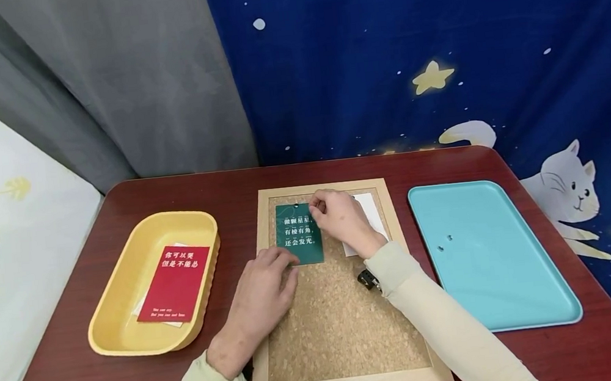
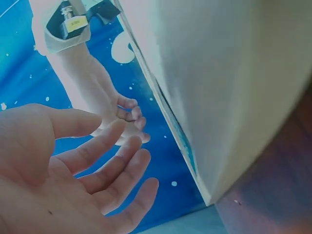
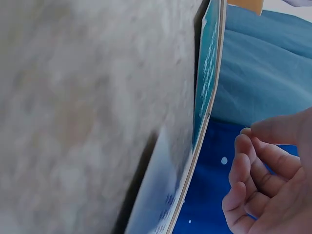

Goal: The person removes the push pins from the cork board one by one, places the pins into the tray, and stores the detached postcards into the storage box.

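My right hand [image 1: 343,216] is over the upper right corner of a green card [image 1: 303,253] with white lettering. In the right wrist view its thumb and index fingertip [image 3: 246,131] meet, the other fingers are curled, and nothing shows between them. My left hand [image 1: 262,290] is near the card's lower left corner, with its fingers [image 2: 105,173] loosely bent and apart. Both the green card and a white card [image 1: 370,209], partly covered by my right hand, are on a wood-framed cork board [image 1: 346,327]. A small pin [image 1: 296,205] is at the green card's top.
To the left, a yellow basket [image 1: 114,322] holds a red card [image 1: 173,286] over paler cards. A light blue tray [image 1: 511,256] with two small pins [image 1: 440,248] lies to the right. Curtains [image 1: 326,59] hang behind the dark red table [image 1: 228,189].
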`<action>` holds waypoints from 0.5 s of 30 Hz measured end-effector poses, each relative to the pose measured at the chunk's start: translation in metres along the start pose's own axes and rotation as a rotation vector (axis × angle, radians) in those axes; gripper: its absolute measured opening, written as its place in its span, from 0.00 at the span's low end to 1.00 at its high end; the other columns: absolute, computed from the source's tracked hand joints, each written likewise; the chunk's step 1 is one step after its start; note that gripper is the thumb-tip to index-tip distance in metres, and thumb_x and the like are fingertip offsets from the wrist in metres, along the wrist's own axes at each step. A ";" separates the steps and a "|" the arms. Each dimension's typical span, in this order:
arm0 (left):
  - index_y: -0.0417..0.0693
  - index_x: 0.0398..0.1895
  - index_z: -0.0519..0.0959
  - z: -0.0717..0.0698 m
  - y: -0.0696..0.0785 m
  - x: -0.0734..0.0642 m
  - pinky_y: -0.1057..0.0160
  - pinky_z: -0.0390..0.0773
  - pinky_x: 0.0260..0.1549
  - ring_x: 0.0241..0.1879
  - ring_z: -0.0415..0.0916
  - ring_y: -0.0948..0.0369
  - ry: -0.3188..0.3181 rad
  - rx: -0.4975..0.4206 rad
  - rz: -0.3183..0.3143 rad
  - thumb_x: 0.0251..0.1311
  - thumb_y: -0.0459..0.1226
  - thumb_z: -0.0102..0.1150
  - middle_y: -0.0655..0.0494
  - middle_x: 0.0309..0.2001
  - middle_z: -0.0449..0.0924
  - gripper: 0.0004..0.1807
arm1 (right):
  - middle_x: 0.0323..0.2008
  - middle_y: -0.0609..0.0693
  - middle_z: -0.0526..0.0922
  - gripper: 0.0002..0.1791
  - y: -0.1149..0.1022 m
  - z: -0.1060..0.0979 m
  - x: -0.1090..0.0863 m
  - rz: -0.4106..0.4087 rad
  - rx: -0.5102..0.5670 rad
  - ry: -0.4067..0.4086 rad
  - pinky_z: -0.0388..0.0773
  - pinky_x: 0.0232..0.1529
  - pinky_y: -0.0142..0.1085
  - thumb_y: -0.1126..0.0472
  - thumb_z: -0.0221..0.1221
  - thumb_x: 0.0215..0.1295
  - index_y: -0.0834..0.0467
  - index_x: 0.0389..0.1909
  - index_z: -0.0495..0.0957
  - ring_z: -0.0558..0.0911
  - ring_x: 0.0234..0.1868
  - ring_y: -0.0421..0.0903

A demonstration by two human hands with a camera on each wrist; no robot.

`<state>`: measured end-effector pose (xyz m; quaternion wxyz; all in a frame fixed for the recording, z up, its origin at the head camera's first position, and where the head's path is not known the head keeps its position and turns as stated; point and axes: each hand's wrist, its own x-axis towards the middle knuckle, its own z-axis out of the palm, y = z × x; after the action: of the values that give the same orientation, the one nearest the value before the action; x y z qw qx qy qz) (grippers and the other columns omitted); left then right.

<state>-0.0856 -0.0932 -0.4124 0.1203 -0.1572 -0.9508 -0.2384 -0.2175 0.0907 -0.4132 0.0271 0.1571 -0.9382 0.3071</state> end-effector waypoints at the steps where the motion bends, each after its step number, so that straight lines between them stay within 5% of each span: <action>1: 0.46 0.41 0.87 0.000 0.001 0.001 0.50 0.81 0.47 0.46 0.82 0.55 0.000 -0.001 0.006 0.65 0.35 0.68 0.54 0.43 0.84 0.04 | 0.29 0.43 0.85 0.06 0.002 -0.001 0.000 0.005 -0.004 0.002 0.74 0.31 0.35 0.57 0.59 0.74 0.49 0.40 0.85 0.79 0.28 0.41; 15: 0.44 0.44 0.87 0.004 0.017 0.016 0.51 0.83 0.48 0.45 0.82 0.55 -0.092 -0.049 0.060 0.66 0.36 0.67 0.53 0.44 0.84 0.07 | 0.32 0.46 0.84 0.06 0.021 -0.011 -0.005 0.042 -0.024 0.025 0.74 0.30 0.36 0.57 0.61 0.72 0.50 0.41 0.86 0.80 0.29 0.43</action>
<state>-0.0945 -0.0731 -0.4043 0.0798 -0.1990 -0.9441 -0.2503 -0.2200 0.1143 -0.4170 0.0344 0.1333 -0.9445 0.2982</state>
